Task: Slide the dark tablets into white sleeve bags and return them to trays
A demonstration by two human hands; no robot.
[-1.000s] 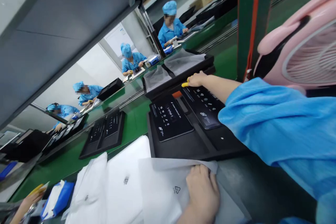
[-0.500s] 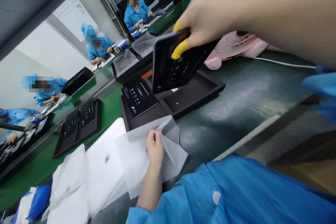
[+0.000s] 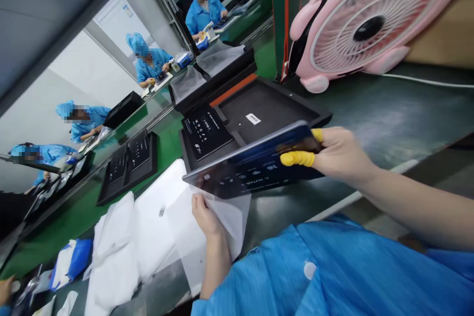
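My right hand (image 3: 335, 155), with yellow finger cots on thumb and finger, grips a black glass panel (image 3: 252, 168) with white icons by its right end and holds it nearly flat above the bench. Its left end sits at the mouth of a translucent white bag (image 3: 222, 222). My left hand (image 3: 203, 215) pinches the bag's upper edge and holds it open. Behind them lies a black tray (image 3: 296, 111) with one matching panel (image 3: 204, 131) in its left pocket; the right pocket shows only a small white label (image 3: 253, 118).
A stack of white bags (image 3: 148, 232) lies left of my hand. A pink fan (image 3: 366, 19) stands at the back right beside a green post (image 3: 283, 15). More black trays (image 3: 128, 168) sit on the green conveyor. Several co-workers in blue sit along the line.
My right hand has brought the panel down from in front of the fan, tilting it flat toward the bag. My left hand has lifted the bag's edge further open.
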